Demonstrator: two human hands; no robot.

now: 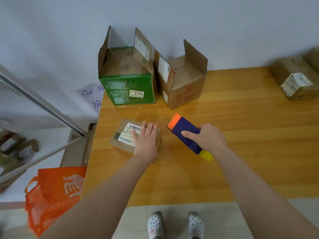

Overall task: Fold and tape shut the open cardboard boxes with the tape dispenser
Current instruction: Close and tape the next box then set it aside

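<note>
Left hand (146, 137) flat on small box (127, 138), seemingly closed; right hand (208, 137) grips tape dispenser (185, 133).

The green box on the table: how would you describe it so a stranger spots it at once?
Find the wooden table and look at its far left corner by the wall. Two open boxes stand there side by side; the green box stands left of the brown box, and alone has green sides and a sticker reading 3703.
</note>
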